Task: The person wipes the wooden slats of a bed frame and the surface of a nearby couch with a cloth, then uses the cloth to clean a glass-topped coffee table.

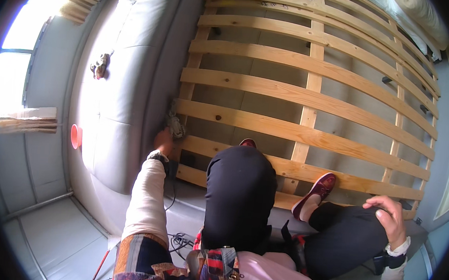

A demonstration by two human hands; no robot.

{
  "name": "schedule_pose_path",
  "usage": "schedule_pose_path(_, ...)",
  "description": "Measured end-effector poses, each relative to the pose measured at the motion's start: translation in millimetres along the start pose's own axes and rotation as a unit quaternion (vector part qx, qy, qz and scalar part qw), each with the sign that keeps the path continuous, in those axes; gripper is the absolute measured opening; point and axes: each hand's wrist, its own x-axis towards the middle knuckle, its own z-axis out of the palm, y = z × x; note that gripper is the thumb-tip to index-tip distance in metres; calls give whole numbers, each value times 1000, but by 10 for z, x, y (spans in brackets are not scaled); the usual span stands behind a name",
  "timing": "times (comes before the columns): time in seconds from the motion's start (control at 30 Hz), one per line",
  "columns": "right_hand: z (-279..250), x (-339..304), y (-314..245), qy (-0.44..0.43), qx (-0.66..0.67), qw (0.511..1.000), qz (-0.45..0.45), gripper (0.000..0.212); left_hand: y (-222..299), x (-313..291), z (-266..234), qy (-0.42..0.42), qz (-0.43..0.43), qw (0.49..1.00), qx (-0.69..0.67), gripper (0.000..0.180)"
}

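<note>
Low at the left end of a wooden slatted bed base point(269, 93), my left hand point(166, 142) reaches down beside the grey padded headboard point(132, 86). Its fingers are closed around a crumpled greyish-white rag point(176, 126), pressed against the corner where the slats meet the headboard. Part of that hand is lost in shadow. On the right, my right hand point(392, 219) lies on my dark-trousered knee point(350, 237), fingers stretched out, holding nothing. One of my dark red shoes point(321, 191) rests among the slats, and the other peeks out past my left knee point(239, 188).
Behind the headboard's top lie a small dark crumpled bundle point(100, 66) and an orange cup point(76, 136). Rolled bedding point(417, 21) sits at the far right. Black cables point(178, 241) trail near my left side, by a red-handled broom point(102, 266). Wide gaps separate the slats.
</note>
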Motion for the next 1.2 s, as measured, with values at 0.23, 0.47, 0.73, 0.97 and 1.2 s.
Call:
schedule_pose_path(0.23, 49, -17, -51, -1, -8, 1000, -16, 46, -710, -96, 694, -107, -128, 985, 40, 20)
schedule_pose_path(0.47, 67, -123, -72, 10, -18, 1000, 19, 47, -877, -412, 1609, -192, 111, 970, 94, 24)
schedule_pose_path(0.73, 41, 24, -54, -14, 4, 1000, 17, 46, -819, 285, 1015, -123, 212, 962, 117, 30)
schedule_pose_path(0.97, 10, 148, -123, -35, 14, 999, 20, 43, -325, 718, -21, 121, 257, 920, 271, 38)
schedule_pose_path(1.2, 72, 149, -171, -22, 22, 999, 27, 37, 1384, 1044, -1123, 114, 154, 960, -205, 42)
